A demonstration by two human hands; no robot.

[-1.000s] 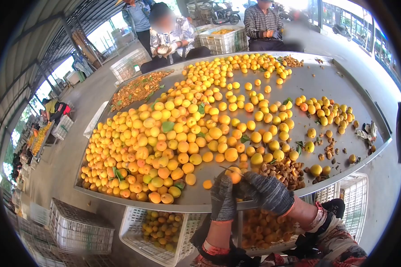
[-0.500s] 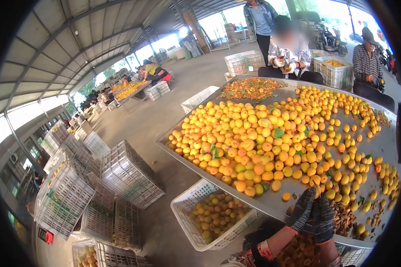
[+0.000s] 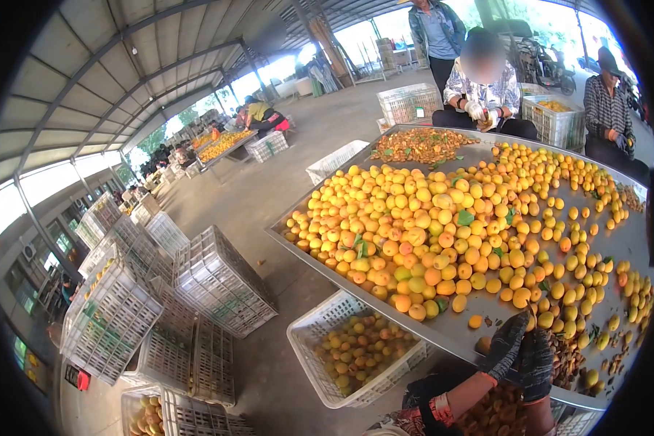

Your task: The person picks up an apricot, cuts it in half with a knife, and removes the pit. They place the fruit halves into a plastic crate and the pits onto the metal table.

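Note:
Both of my hands wear dark, pale-streaked gloves and meet above the near edge of the metal table. Fingers bent and close together, my left hand and my right hand pinch an apricot, mostly hidden by the gloves. Just beyond the fingertips spreads a large heap of yellow-orange apricots with a few green leaves. Small brown pieces, perhaps pits, lie right of my right hand. Below my wrists are brownish fruit pieces; what holds them is hidden.
A white crate of apricots stands on the floor left of the table. Stacked crates rise farther left. Across the table sits a gloved person beside a pile of orange pieces; another person sits at right.
The view has shifted slightly, so the scene sits a little farther right. My hands stay together at the table edge. The person across has moved their gloved hands slightly.

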